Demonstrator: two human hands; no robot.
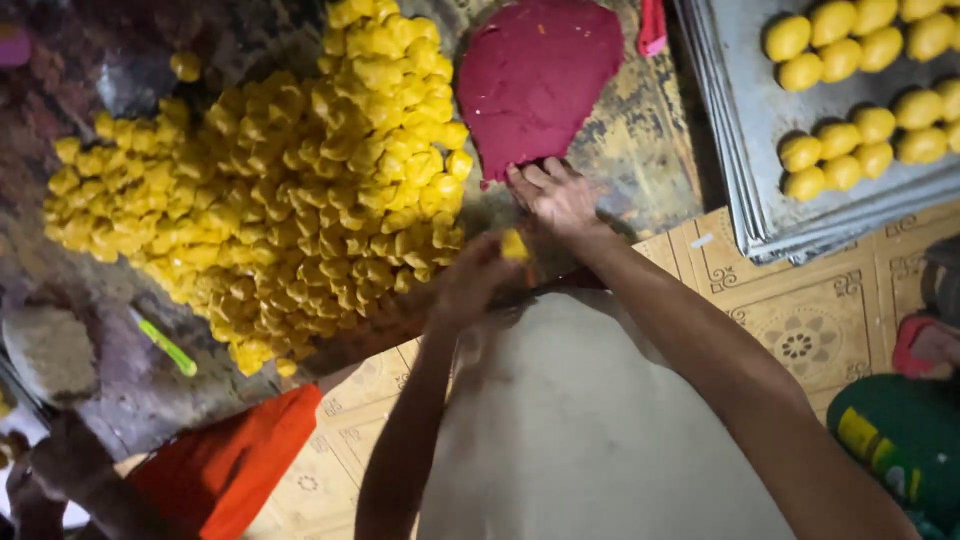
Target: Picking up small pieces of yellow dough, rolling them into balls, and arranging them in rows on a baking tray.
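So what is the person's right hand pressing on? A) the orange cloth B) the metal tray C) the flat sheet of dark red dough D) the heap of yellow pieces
C: the right hand rests on the lower edge of the dark red dough sheet, away from the tray.

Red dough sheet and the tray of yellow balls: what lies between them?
Head view: only bare, worn tabletop lies between the red dough sheet and the tray; a pink item sits at the top edge.

A round green container (905,445) with a yellow label (860,432) is seen at the lower right, above the patterned floor (800,330).
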